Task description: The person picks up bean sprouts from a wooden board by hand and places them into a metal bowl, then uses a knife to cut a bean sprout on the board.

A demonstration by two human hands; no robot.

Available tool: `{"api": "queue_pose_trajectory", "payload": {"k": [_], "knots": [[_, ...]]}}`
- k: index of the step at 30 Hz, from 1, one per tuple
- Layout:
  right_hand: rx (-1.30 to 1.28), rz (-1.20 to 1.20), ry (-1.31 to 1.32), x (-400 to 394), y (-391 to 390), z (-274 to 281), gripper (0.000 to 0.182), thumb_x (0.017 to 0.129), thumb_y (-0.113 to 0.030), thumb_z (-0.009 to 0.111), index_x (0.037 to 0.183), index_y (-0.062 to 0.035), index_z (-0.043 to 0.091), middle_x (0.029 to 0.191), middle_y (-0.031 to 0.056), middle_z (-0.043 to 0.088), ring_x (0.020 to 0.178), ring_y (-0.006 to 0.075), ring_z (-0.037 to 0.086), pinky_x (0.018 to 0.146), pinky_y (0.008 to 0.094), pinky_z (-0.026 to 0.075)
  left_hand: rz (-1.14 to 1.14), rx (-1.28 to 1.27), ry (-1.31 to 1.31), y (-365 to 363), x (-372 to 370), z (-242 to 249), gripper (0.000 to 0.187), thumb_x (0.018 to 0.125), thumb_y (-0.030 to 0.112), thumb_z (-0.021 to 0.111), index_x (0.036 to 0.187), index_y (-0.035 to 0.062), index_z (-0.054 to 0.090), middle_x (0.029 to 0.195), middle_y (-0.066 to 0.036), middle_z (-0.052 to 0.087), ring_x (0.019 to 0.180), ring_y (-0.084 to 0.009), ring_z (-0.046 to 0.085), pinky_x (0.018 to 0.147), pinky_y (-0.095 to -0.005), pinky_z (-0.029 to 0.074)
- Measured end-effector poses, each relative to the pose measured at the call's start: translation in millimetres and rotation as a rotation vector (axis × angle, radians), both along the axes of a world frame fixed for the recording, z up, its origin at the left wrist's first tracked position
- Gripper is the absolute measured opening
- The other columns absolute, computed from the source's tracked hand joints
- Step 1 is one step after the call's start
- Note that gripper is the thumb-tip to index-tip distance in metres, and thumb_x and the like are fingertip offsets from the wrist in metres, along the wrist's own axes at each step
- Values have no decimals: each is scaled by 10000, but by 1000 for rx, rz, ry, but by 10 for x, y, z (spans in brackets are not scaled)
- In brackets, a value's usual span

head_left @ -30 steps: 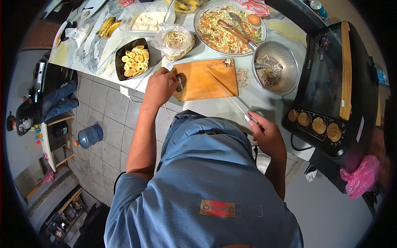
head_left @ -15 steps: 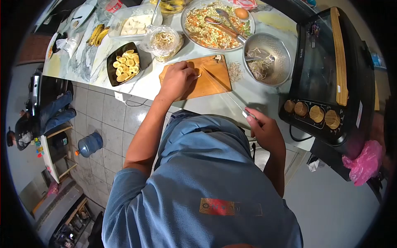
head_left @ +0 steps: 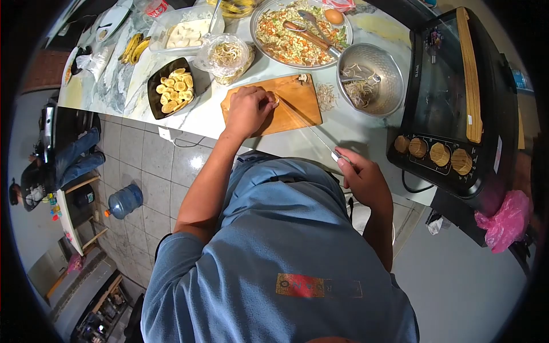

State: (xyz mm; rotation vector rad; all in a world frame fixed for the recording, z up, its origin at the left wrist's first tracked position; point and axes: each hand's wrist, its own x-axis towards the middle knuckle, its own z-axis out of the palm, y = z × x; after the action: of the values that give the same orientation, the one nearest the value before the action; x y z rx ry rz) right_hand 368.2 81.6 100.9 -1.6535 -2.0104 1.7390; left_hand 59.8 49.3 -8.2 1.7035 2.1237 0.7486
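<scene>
My right hand is closed round the handle of a long, thin knife. The blade slants up and left over the wooden cutting board, its tip close to my left fingertips. My left hand rests on the board with fingers pinched together. A small pale bit shows at those fingertips, too small to name. Some dark-edged scraps lie at the board's top right corner. Beside the board is a scatter of thin bean sprout pieces.
A metal pot with sprouts stands right, near a black oven. Behind are a tray of chopped vegetables with an egg, a bag of sprouts, a tofu container and a black bowl of banana slices.
The knife and my right hand have shifted slightly left, bringing the blade nearer my left fingertips. My left hand has moved slightly right and stays pinched on the board.
</scene>
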Motion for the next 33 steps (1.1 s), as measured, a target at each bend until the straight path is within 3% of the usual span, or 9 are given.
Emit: {"api": "queue_pose_trajectory", "payload": {"k": [14, 16, 17, 19, 23, 25, 29, 31, 33], "knots": [[-3, -20, -33, -43, -13, 4, 396, 974, -294, 603, 1285, -55, 661, 695, 134, 670, 591, 117, 606, 626, 295, 495, -7, 29, -28, 16, -24, -26, 124, 801, 252, 785, 811, 134, 749, 855, -45, 695, 924, -289, 607, 824, -416, 434], [25, 25, -125, -108, 3, 94, 384, 969, -292, 597, 1258, -51, 674, 817, 200, 715, 680, 223, 693, 702, 337, 524, -9, 26, -25, 22, -18, -1, 124, 801, 253, 785, 811, 135, 749, 853, -45, 695, 922, -289, 608, 824, -414, 434], [24, 23, -125, -142, 13, 130, 384, 969, -292, 597, 1258, -51, 674, 817, 200, 715, 680, 223, 693, 702, 337, 524, -7, 16, -14, 26, -16, 17, 122, 801, 253, 785, 809, 137, 750, 850, -43, 695, 916, -288, 610, 823, -413, 435], [163, 80, -183, -210, 27, 203, 383, 971, -302, 573, 1239, -50, 678, 981, 240, 705, 881, 361, 715, 816, 392, 531, -9, 1, -2, 11, -14, 21, 120, 801, 253, 785, 807, 138, 750, 848, -40, 696, 910, -288, 612, 822, -413, 435], [276, 151, -224, -302, 69, 356, 381, 979, -303, 577, 1241, -45, 677, 773, 221, 668, 645, 261, 658, 692, 356, 508, -34, 49, -3, 17, -36, 0, 113, 803, 253, 785, 802, 144, 751, 848, -28, 701, 896, -283, 616, 819, -411, 437], [296, 191, -260, -325, 61, 381, 377, 979, -297, 570, 1236, -44, 676, 867, 254, 674, 755, 330, 693, 754, 376, 509, -40, 48, -18, 17, -38, -2, 111, 803, 252, 785, 801, 146, 752, 850, -24, 703, 894, -281, 617, 817, -410, 437], [292, 147, -242, -296, -13, 337, 377, 981, -298, 566, 1238, -43, 674, 913, 265, 670, 817, 360, 703, 777, 377, 510, -34, 47, -1, -6, -33, 21, 96, 803, 237, 783, 804, 147, 752, 854, -26, 705, 906, -279, 621, 824, -407, 437], [304, 87, -210, -226, -40, 299, 376, 984, -310, 559, 1226, -49, 679, 1028, 249, 680, 977, 421, 659, 857, 434, 525, -25, 40, 1, -10, -40, 30, 92, 804, 234, 782, 805, 146, 751, 855, -28, 705, 909, -279, 623, 827, -407, 437], [261, 35, -209, -139, -61, 271, 377, 986, -308, 566, 1236, -47, 673, 1011, 251, 685, 948, 402, 681, 833, 415, 529, -34, 33, -18, -10, -43, 31, 88, 808, 231, 780, 812, 148, 749, 862, -36, 705, 919, -278, 620, 841, -408, 432]]}}
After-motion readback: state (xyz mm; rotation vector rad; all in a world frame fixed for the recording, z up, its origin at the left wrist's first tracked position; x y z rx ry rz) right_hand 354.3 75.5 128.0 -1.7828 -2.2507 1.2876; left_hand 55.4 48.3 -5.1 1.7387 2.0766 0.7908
